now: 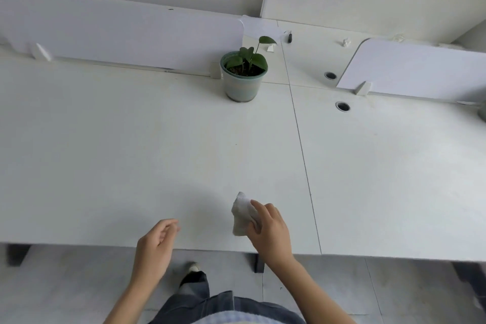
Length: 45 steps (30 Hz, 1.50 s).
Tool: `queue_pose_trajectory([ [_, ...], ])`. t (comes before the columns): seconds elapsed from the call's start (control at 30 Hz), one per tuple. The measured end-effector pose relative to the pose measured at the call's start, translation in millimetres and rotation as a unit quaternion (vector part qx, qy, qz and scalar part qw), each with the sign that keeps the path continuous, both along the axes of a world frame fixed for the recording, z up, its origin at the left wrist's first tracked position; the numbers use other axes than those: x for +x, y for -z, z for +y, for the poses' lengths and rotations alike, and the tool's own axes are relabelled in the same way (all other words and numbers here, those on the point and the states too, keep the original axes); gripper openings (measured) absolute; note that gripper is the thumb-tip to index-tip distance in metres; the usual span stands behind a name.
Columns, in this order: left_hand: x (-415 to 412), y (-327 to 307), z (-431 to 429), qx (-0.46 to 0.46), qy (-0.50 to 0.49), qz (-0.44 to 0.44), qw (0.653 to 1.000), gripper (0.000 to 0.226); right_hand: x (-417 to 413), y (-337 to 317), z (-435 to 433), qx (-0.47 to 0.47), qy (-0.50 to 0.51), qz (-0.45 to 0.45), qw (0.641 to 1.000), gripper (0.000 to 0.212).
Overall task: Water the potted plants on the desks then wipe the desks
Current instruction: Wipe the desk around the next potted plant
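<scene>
The wiping step appears to be in hand rather than the watering: no watering can or bottle shows, and the right hand [271,229] grips a crumpled white cloth [242,214], fingers curled over its top and pinching it. The wad sits low over the desk [118,152] close to the front edge, a little left of the seam [302,152] that divides it from the neighbouring desk [394,166]. Whether the cloth is pressed flat onto the surface or just above it cannot be told from this angle. The left hand [155,247] hovers over the front edge, well left of the cloth, its fingers loosely curled and holding nothing. The potted plant [244,73] stands upright near the back edge, just beside the end of the divider panel [118,34], well apart from both hands. Most of the desk probably remains to be wiped. The next move likely calls for pressing the cloth down and sweeping it in broad passes from the front edge toward the back, then working round the pot's base, or lifting the pot with the free hand, without tipping it. A cable hole [342,106] near the back of the neighbouring desk could snag the cloth there.
</scene>
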State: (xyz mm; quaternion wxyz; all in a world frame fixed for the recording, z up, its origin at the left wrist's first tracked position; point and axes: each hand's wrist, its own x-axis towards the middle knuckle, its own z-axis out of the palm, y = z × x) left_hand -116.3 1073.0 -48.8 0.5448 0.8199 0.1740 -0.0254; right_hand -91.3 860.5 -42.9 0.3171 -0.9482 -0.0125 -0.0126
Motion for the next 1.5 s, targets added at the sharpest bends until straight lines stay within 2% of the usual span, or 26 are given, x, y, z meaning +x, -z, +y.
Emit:
queue_pose_trajectory([
  [0.13,-60.0,2.3,-34.9,-0.01,-0.035,0.026,0.999,0.03,-29.5,1.2,-12.5,0.027,-0.069,-0.011,0.997,0.039],
  [0.2,-90.9,4.9,-44.1,0.01,-0.022,0.05,0.998,0.043,-44.2,4.9,-14.7,0.033,-0.111,-0.015,0.993,0.033],
  [0.27,-119.1,7.0,-44.0,0.044,-0.035,0.065,0.996,0.046,-57.8,9.4,-12.1,0.035,-0.147,-0.016,0.988,0.032],
  [0.4,-164.3,-0.9,-32.4,0.049,-0.144,0.067,0.986,0.033,-83.3,8.7,4.3,0.024,-0.228,0.046,0.972,0.042],
  [0.5,-188.6,-6.7,-22.8,0.034,-0.217,0.056,0.974,0.03,-97.3,5.7,22.9,0.018,-0.255,0.046,0.966,0.047],
  [0.67,-223.1,-1.3,-2.7,0.027,-0.223,0.075,0.972,0.029,-113.5,12.3,54.7,0.003,-0.27,0.036,0.962,0.037],
  [0.83,-264.2,4.1,60.1,0.019,-0.24,0.078,0.967,0.023,-137.9,17.1,130.4,0.007,-0.296,0.029,0.955,0.036],
  [0.9,-289.5,4.3,99.1,0.03,-0.275,0.074,0.958,0.018,-155.0,17.7,174.8,0.009,-0.314,0.029,0.949,0.037],
  [1.07,-358.7,0.4,192.8,-0.015,-0.457,0.062,0.887,0.018,-204.9,20.5,276.9,0.03,-0.392,0.049,0.918,0.04],
  [1.2,-389.2,8.9,232.0,-0.057,-0.522,0.08,0.847,0.02,-225.2,22.6,325.7,0.016,-0.426,0.07,0.902,0.044],
  [1.4,-370.6,35.9,269.4,-0.134,-0.497,0.128,0.848,0.021,-213.0,31.3,386.2,-0.039,-0.47,0.07,0.879,0.03],
  [1.5,-339.4,39.5,312.5,-0.128,-0.485,0.134,0.854,0.018,-185.6,34.7,424.6,-0.031,-0.465,0.069,0.882,0.038],
])
